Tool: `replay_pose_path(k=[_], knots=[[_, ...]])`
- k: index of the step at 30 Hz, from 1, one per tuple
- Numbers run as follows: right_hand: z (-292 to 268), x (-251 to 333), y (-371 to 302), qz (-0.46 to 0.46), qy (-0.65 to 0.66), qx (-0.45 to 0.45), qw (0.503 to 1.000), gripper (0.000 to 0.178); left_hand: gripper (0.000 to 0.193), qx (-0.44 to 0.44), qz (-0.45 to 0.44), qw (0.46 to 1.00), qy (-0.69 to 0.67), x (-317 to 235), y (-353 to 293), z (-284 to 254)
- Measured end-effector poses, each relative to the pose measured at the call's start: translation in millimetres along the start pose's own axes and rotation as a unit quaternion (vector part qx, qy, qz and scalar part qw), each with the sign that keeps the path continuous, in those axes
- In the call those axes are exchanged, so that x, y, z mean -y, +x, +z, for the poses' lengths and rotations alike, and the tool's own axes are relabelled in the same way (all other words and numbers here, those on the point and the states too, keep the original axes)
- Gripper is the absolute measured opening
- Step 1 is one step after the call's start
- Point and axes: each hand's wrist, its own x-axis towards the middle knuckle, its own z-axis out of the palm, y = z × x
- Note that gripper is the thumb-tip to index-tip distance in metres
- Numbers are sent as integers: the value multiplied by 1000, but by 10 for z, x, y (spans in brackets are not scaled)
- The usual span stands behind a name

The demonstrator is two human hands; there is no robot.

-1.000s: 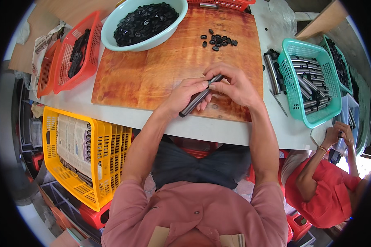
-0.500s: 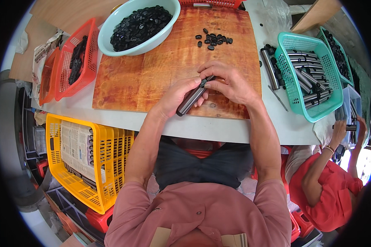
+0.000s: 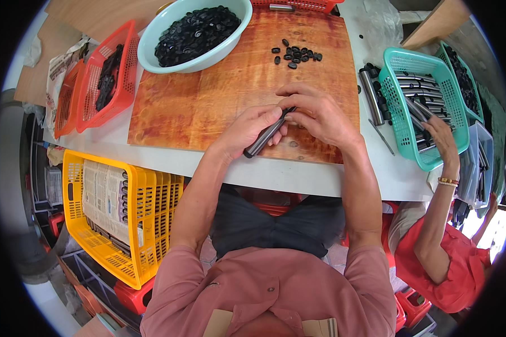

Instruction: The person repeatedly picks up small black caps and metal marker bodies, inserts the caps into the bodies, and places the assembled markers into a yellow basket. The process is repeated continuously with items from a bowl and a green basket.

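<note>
A dark grey metal tube (image 3: 260, 141) slants over the near edge of the reddish wooden board (image 3: 208, 106). Its lower end points toward me. My left hand (image 3: 243, 130) is wrapped round the tube, thumb on top. At the tube's upper end, my right hand (image 3: 323, 117) is closed, with thumb and fingertips against it. A bit of black shows between those fingertips, but its shape is mostly hidden. Several small black oval pieces (image 3: 296, 54) lie loose on the far part of the board.
At the far left stands a pale blue basin (image 3: 147, 53) of black pieces, beside a red basket (image 3: 128, 73). A green basket (image 3: 396, 126) of metal tubes is on the right, with a co-worker's hand (image 3: 443, 137) in it. A yellow crate (image 3: 135, 224) stands below left.
My hands stay together on the tube, the right fingers shifting slightly at its upper end. The co-worker's hand has moved from the table edge into the green basket. The view has shifted slightly.
</note>
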Motion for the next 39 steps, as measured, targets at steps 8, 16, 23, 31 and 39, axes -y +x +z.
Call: replay_pose_path(k=[8,16,23,31,39], knots=[[49,-25,4,41,115,-11,992,32,36,10,2,998,-60,-10,-22,-6],[31,-129,4,100,245,-78,961,27,38,17,22,995,-98,-11,-46,24],[57,-96,5,136,259,-52,955,27,36,-7,4,996,-84,-59,-53,66],[49,-35,7,145,272,-51,950,27,34,8,22,997,-70,-13,-71,58],[49,-32,-1,137,338,-20,931,22,40,52,32,997,-46,2,-54,-32]])
